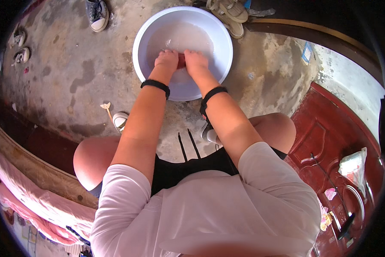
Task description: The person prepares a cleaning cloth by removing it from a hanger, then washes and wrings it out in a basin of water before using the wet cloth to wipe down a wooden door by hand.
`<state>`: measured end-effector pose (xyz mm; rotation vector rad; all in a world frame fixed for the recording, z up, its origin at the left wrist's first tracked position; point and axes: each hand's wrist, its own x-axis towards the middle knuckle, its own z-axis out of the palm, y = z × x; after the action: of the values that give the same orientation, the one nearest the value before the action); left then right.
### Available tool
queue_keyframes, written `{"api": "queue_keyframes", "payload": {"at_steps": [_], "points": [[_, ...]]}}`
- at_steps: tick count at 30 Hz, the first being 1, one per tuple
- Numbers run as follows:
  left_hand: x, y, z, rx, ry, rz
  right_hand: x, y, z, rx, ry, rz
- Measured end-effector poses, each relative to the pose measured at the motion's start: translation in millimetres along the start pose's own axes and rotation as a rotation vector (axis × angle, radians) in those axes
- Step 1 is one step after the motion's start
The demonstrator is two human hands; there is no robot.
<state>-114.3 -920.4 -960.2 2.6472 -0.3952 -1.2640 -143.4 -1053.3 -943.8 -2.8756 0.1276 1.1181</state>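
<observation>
A white plastic basin (218,69) of cloudy water (183,35) stands on the floor before me. Inside its near half, my left hand (167,60) and my right hand (195,61) are curled side by side around a dark red item (181,61), which looks like wet cloth. Only a small piece of it shows in the gap between my hands; the rest is hidden by my fingers. A black band circles each of my forearms.
Sandals (232,16) lie against the basin's far right rim. A dark canvas sneaker (97,16) rests beyond it to the left, with a smaller pair (21,48) farther out. Behind my right side is a red door (308,128); a bed with pink bedding (44,205) is on my left.
</observation>
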Motion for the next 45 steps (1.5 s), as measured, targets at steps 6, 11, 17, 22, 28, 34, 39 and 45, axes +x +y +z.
{"api": "queue_keyframes", "payload": {"at_steps": [6,11,17,22,28,34,39,45], "points": [[3.6,-7.4,23.8,-0.066,0.078,0.045,6.7,-8.6,26.9,-0.069,0.005,0.023],[22.3,-9.1,29.9,-0.132,0.044,0.051,11.1,-10.0,24.0,-0.026,-0.035,0.074],[29.8,-11.2,37.9,-0.054,0.03,0.048,18.2,-12.9,9.4,0.018,-0.139,0.07],[21.3,-8.8,25.8,-0.029,-0.013,0.056,23.2,-4.7,12.7,-0.059,-0.103,0.026],[11.4,-10.1,-17.5,-0.15,-0.206,0.157,10.0,1.1,13.4,0.016,0.034,-0.008],[1.5,-8.1,-26.7,-0.319,-0.059,0.045,-10.2,-3.2,9.2,-0.015,0.263,-0.066],[2.3,-14.4,6.4,-0.221,0.08,0.022,0.7,6.1,29.8,-0.032,0.286,-0.071],[-45.7,17.7,-32.6,0.017,-0.012,0.095,-21.3,15.5,-2.9,0.105,0.167,-0.073]]}}
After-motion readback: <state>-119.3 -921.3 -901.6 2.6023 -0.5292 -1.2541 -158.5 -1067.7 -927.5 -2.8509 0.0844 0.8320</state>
